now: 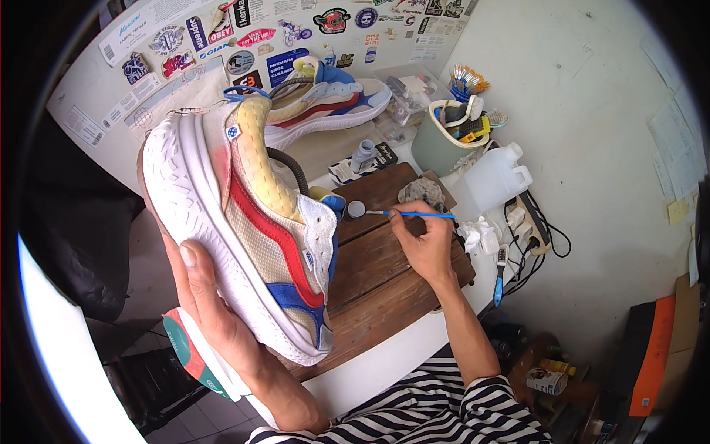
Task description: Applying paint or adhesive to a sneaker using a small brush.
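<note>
Lettered stickers [332, 21] on white panel [318, 47], small logo tag [234, 132] on shoe [248, 218]

1 wide fisheye view looks down from the person's head, from the left of 2 side-by-side cameras, facing the wooden board [370, 255] and the stickered wall [307, 37] behind it. The raised shoe [242, 222] is close, looming large left of centre.
</note>
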### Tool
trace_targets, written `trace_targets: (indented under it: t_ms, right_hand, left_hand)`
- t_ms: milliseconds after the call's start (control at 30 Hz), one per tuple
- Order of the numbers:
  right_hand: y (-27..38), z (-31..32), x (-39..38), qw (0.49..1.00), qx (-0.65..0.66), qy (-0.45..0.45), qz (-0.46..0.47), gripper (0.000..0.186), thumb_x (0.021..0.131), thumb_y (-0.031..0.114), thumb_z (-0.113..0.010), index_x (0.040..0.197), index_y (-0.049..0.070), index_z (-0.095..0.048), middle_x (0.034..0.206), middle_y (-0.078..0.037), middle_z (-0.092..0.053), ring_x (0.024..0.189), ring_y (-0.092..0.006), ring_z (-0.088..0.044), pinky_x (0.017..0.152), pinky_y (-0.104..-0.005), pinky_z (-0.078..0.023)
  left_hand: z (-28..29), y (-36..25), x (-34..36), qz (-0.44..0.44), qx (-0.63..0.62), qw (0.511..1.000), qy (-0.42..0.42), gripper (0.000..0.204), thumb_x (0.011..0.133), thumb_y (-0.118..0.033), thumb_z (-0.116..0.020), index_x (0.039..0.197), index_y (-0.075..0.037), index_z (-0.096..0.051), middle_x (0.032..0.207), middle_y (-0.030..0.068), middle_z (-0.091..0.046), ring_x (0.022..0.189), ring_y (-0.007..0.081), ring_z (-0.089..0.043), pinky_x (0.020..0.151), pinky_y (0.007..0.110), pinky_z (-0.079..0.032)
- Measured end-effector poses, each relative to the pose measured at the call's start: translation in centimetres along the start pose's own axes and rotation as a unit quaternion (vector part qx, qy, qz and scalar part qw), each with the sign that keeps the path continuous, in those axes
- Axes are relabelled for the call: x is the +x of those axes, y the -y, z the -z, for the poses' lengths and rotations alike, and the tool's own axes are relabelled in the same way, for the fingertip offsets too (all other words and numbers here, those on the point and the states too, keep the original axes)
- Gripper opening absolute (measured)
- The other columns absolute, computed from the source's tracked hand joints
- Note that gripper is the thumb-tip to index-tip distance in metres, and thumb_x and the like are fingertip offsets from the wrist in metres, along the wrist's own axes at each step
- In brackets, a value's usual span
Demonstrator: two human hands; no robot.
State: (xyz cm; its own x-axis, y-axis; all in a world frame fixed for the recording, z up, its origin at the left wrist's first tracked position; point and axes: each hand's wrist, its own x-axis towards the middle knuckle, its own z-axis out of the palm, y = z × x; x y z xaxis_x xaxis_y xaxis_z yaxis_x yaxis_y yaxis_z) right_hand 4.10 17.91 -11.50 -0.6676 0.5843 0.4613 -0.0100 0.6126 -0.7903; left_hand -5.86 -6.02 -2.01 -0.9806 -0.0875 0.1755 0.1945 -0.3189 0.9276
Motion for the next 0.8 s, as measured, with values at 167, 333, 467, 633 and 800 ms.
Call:
trace_targets:
  t_ms: [167, 333, 467, 633, 800]
  right_hand:
    - [1.9, 1.6, -0.9, 0.974, 0.209, -0.065, -0.063, 0.010, 0.098, 0.000, -0.068, 0.107, -0.003, -0.069, 0.089, -0.010, -0.073, 0.080, -0.0137, -0.067, 0.075, -0.0272, -0.053]
    - [9.8, 5.1, -2.0, 0.928, 0.355, -0.109, 0.025, 0.011, 0.097, -0.007, -0.059, 0.107, -0.007, -0.064, 0.101, -0.019, -0.068, 0.078, -0.0171, -0.062, 0.080, -0.0347, -0.060]
    - [12.8, 5.0, -2.4, 0.964, 0.146, -0.067, 0.214, 0.018, 0.092, -0.006, -0.067, 0.109, -0.008, -0.062, 0.104, -0.021, -0.067, 0.081, -0.0227, -0.065, 0.094, -0.0534, -0.064]
    - [13.0, 4.1, -2.5, 0.961, 0.069, -0.024, 0.268, 0.018, 0.099, -0.005, -0.058, 0.115, -0.005, -0.049, 0.104, -0.022, -0.061, 0.080, -0.0179, -0.058, 0.094, -0.0562, -0.064]
    - [12.4, 3.5, -2.9, 0.955, 0.078, -0.043, 0.283, 0.019, 0.100, -0.003, -0.060, 0.116, -0.003, -0.049, 0.104, -0.022, -0.061, 0.080, -0.0195, -0.059, 0.093, -0.0555, -0.065]
  left_hand:
    - [0.0, 0.0, 0.1, -0.025, 0.034, 0.999, 0.014, 0.067, 0.110, -0.035, -0.049, 0.161, 0.007, -0.036, 0.161, 0.0210, -0.045, 0.148, 0.0266, -0.043, 0.125, 0.037, -0.025]
    - [-1.2, -0.3, -0.7, 0.081, -0.084, 0.992, 0.040, 0.061, 0.112, -0.036, -0.053, 0.155, 0.006, -0.046, 0.154, 0.0162, -0.054, 0.137, 0.0224, -0.056, 0.119, 0.034, -0.038]
    - [-1.9, -0.8, -1.4, 0.120, -0.075, 0.985, 0.096, 0.073, 0.109, -0.041, -0.052, 0.163, 0.004, -0.034, 0.159, 0.0221, -0.046, 0.143, 0.0272, -0.048, 0.122, 0.037, -0.031]
    - [-3.5, -1.0, -2.5, 0.032, 0.000, 0.994, 0.101, 0.078, 0.107, -0.045, -0.052, 0.163, 0.006, -0.033, 0.160, 0.0244, -0.045, 0.145, 0.0306, -0.046, 0.123, 0.040, -0.029]
    - [-3.4, -1.3, -2.7, -0.003, 0.008, 0.993, 0.119, 0.081, 0.105, -0.045, -0.055, 0.163, 0.006, -0.033, 0.162, 0.0254, -0.042, 0.148, 0.0316, -0.042, 0.125, 0.043, -0.025]
